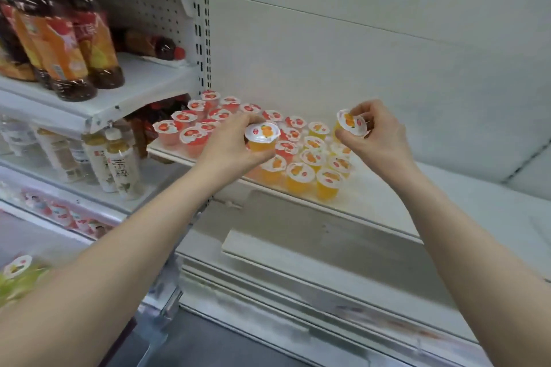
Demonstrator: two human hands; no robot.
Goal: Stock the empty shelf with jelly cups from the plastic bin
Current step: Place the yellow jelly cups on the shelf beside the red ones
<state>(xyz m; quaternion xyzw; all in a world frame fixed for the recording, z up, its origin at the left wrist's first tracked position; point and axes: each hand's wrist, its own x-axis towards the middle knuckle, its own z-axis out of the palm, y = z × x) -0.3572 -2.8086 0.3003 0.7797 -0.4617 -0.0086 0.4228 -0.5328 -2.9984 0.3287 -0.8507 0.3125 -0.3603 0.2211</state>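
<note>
Hovering above shelf (366, 194): left grip (229, 147) wraps upright orange jelly cup (262, 135), right grip (380, 140) pinches tilted cup (351, 124); lid writing unreadable.

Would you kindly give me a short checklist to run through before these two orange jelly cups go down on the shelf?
1. The left hand grips its orange cup upright: ok.
2. The right hand pinches a tilted cup, not yet level: not ok.
3. Bare shelf right of the orange group: ok.
4. The red cups grouped left of the orange ones: ok.
5. Lid seals on both held cups: cannot tell.
</note>
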